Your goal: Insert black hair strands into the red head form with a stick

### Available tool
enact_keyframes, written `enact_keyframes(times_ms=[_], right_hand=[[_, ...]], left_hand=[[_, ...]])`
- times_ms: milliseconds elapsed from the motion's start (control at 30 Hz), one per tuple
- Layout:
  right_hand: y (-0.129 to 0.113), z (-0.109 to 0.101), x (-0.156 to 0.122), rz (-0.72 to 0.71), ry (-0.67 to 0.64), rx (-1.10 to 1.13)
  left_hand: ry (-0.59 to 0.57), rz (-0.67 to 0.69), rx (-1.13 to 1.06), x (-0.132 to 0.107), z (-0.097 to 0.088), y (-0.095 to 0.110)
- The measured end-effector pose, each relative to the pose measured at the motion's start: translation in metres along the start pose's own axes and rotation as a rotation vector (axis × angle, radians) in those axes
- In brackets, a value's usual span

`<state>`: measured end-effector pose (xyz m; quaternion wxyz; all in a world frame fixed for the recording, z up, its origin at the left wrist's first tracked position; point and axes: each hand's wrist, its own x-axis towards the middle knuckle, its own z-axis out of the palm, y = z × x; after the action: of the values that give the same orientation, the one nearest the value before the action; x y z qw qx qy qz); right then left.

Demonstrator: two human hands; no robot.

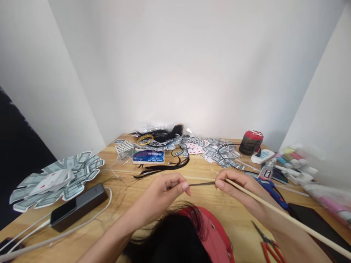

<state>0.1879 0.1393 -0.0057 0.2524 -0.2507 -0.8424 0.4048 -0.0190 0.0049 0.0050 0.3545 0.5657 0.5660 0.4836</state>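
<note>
My left hand (175,185) pinches one end of a thin dark strand of hair (202,184) between thumb and fingertips. The strand is stretched level across to my right hand (229,180), whose closed fingers pinch its other end. That same hand grips a long pale wooden stick (285,212), which slants down past the wrist to the lower right corner. Below both hands lies a mass of long black hair (175,241) over a red rounded form (219,230); loose hairs spread leftward. How the stick meets the strand is hidden by my fingers.
Red-handled pliers (267,243) lie at lower right, near a blue tool (274,193) and glue bottle (267,170). A power bank (79,208) with white cables is at left, by a card flower (79,171). Loose cards (219,151) and hair bundles (164,135) are behind.
</note>
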Motion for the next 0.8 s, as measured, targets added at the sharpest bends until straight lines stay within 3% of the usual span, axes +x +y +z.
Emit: enact_keyframes(times_ms=[167,400,567,800], right_hand=[[0.012,-0.001,0.007,0.061,0.062,0.085],[0.031,-0.004,0.019,0.107,0.312,0.024],[0.055,-0.009,0.027,0.105,0.406,-0.119],[0.080,-0.031,0.031,0.067,0.536,-0.430]], left_hand=[[0.035,-0.102,-0.220,0.005,-0.001,-0.010],[0.206,-0.155,-0.557,0.016,-0.012,-0.020],[0.388,-0.092,-0.687,0.021,-0.024,-0.018],[0.702,0.114,-0.700,0.018,-0.056,-0.011]])
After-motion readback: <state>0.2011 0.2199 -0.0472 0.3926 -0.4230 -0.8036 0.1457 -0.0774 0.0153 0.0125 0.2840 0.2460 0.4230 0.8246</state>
